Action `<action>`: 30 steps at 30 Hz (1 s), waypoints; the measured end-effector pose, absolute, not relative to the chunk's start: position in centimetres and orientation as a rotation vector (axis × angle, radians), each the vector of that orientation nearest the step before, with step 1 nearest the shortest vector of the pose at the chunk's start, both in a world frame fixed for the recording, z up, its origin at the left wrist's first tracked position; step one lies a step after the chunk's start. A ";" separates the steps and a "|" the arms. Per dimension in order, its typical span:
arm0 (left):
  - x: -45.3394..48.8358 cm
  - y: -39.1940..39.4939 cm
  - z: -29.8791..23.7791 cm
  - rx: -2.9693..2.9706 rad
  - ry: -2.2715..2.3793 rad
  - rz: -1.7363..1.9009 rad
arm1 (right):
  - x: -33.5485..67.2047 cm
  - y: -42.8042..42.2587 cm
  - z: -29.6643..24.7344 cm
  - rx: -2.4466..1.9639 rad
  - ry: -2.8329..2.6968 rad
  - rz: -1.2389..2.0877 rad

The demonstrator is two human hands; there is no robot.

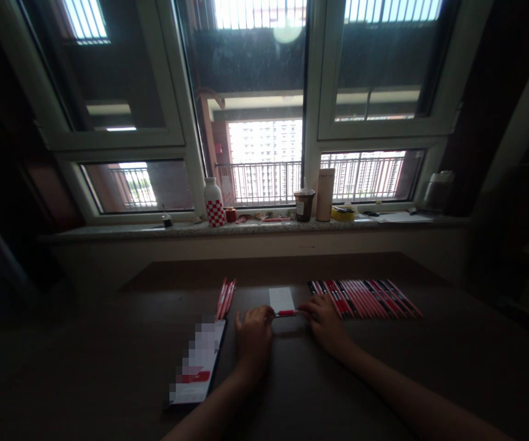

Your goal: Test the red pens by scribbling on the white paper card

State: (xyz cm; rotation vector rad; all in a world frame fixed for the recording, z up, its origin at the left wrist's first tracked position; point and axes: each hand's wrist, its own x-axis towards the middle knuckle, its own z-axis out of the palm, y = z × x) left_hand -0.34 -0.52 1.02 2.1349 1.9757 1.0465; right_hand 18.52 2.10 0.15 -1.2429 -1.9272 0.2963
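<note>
Over the dark table, a slim pencil (286, 313) with a red middle is held level between my two hands. My left hand (255, 327) pinches its left end, thumb and fingers closed. At the other end, the fingers of my right hand (323, 318) close on it. A small white paper (281, 297) lies just behind the pencil. Right of it, partly behind my right hand, several pencils (365, 299) in pink, red and black lie side by side in a row. A smaller group of pink pencils (226, 298) rests beyond my left hand.
Left of my left forearm lies a flat dark-edged case (216, 358) with a whitish, partly pixelated surface. The brown table (108, 367) meets a wall below the window. On the sill (182, 228) stand a checkered bottle (215, 205), a cup (303, 205) and a tall tumbler (325, 195).
</note>
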 end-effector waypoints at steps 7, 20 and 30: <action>-0.5 -0.5 0.8 2.140 1.918 1.041 | 18.5 2.2 0.0 -1.219 -1.943 0.296; -0.5 -0.5 0.9 2.126 1.906 1.021 | 18.6 2.3 0.0 -1.164 -1.959 0.333; -0.5 -0.1 0.5 2.145 1.934 1.014 | 18.6 2.4 -0.2 -1.127 -1.973 0.292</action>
